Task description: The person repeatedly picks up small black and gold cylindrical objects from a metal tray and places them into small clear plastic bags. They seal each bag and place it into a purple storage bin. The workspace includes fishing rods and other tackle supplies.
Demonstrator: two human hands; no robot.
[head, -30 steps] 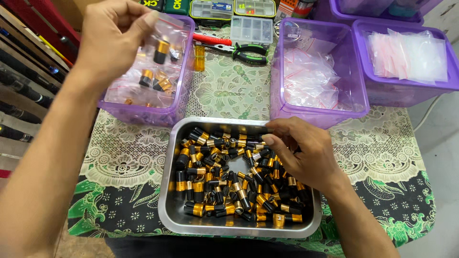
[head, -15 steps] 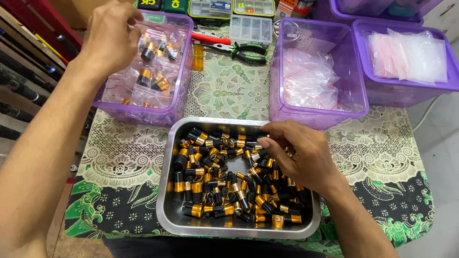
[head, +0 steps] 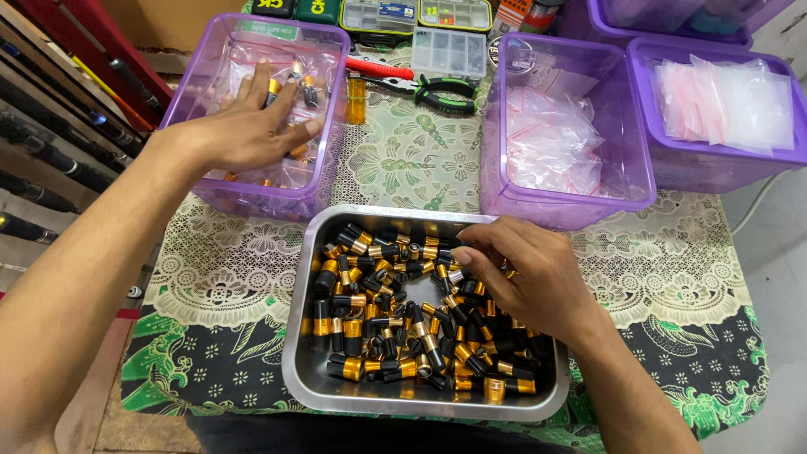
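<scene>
Where half a second ago the left hand [head: 252, 126] was raised over the left purple bin [head: 192, 101] with a filled bag pinched in it, it now lies low inside, fingers spread flat on the clear bags of black-and-gold caps [head: 290, 88]: bag apparently released. Right hand [head: 525, 282] stays in the steel tray [head: 303, 370] at 6 o'clock, fingertips curled among the loose black-and-gold cylinders [head: 382, 324]; whether it grips any, cannot tell. Bin of empty clear bags [head: 551, 143] at 1 o'clock, green-handled pliers [head: 437, 91] at 12.
</scene>
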